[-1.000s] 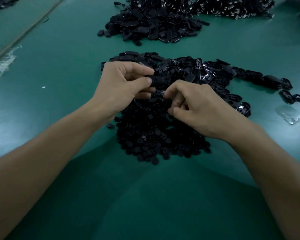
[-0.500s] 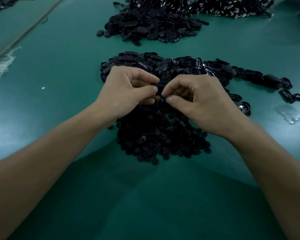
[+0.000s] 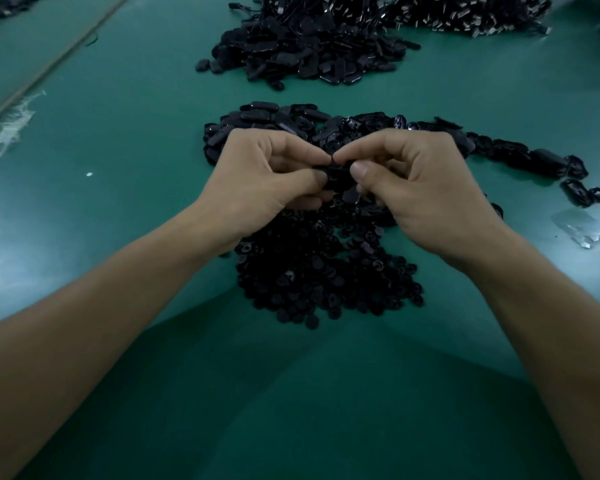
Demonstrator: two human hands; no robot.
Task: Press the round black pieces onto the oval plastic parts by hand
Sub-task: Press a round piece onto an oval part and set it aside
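My left hand (image 3: 264, 174) and my right hand (image 3: 416, 188) meet fingertip to fingertip over the middle of the green table (image 3: 118, 202). Between thumbs and forefingers they pinch one black oval plastic part (image 3: 336, 174), mostly hidden by the fingers. Whether a round piece sits on it I cannot tell. Just below the hands lies a heap of small round black pieces (image 3: 326, 271). Behind the hands spreads a pile of oval plastic parts (image 3: 278, 117), trailing off to the right.
A larger pile of black parts (image 3: 309, 53) lies at the far centre, with another heap (image 3: 465, 12) at the back right. A clear plastic scrap (image 3: 579, 226) rests at the right. White fibres (image 3: 4, 133) lie along the left edge.
Both hands came together from slightly apart and now press on the same oval part. They lifted a little toward me.
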